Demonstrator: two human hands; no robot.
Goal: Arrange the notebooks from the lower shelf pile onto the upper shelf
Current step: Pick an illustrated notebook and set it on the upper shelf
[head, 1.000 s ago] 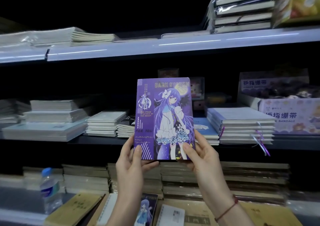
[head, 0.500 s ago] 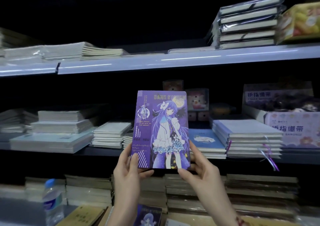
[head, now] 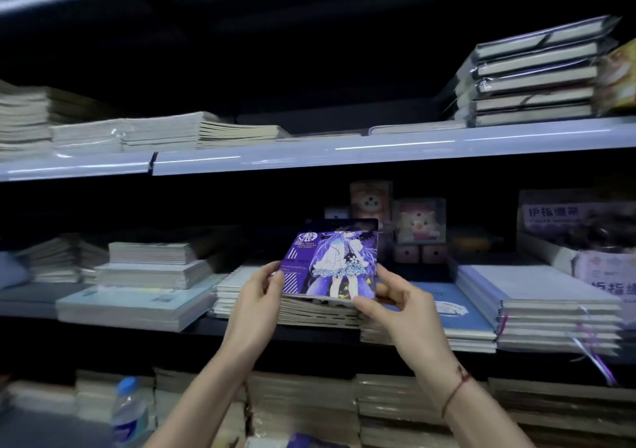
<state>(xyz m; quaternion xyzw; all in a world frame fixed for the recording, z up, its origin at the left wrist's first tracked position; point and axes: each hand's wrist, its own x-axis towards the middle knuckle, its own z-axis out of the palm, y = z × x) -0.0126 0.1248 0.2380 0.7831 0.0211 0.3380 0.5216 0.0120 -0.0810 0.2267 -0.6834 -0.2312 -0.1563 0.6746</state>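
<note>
Two hands on the purple notebook (head: 332, 262) — left hand (head: 256, 298) pinches its left edge, right hand (head: 395, 301) its lower right corner — tilted back over a stack (head: 316, 313) just beneath.

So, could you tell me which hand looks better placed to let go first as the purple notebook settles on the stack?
Probably the left hand: it only grips the purple notebook's left edge, while the right hand pinches the near corner over the stack.

Purple notebook (head: 330, 265) with white-dressed cartoon girl between the hands, blue-covered notebook (head: 457, 313) just right of the right hand (head: 395, 303), red string bracelet (head: 456, 391) on its wrist, blue-capped bottle (head: 129, 409) lower left
</note>
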